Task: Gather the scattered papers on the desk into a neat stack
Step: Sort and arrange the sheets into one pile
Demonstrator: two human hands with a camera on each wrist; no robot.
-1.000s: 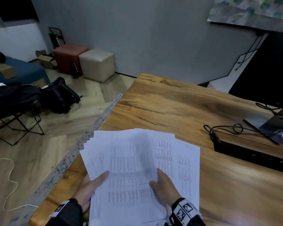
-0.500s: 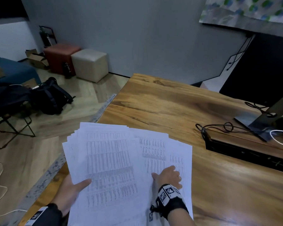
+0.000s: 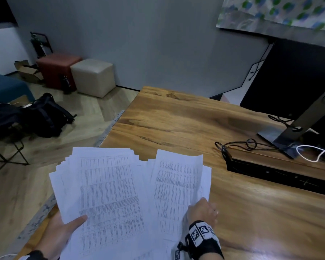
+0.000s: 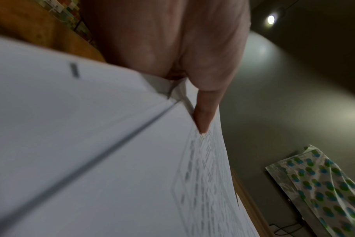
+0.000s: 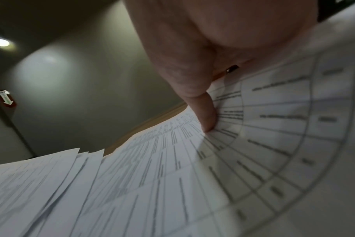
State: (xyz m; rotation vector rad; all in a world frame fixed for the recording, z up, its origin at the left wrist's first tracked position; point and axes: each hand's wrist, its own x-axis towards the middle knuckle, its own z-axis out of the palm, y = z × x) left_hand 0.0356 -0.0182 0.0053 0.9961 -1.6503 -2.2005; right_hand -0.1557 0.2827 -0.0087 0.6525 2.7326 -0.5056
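Several white printed sheets, the papers point(image 3: 109, 194), are fanned out over the near left corner of the wooden desk point(image 3: 186, 124). My left hand point(image 3: 64, 233) holds the left bundle from below, its thumb lying on the top sheet point(image 4: 203, 184). My right hand point(image 3: 203, 211) pinches the lower right edge of a second group of sheets point(image 3: 176, 181), lifted and curved upward; its thumb presses on the printed page point(image 5: 274, 128). A small gap shows between the two groups at their top edges.
A black cable box point(image 3: 274, 173) with coiled black and white cables lies at the right. A monitor stand point(image 3: 293, 132) rises behind it. Off the desk's left edge are floor, a black bag point(image 3: 45, 115) and two cube stools point(image 3: 92, 77).
The right hand moved to the right edge and lifted a group of sheets away from the left bundle. The left hand slid its bundle further left.
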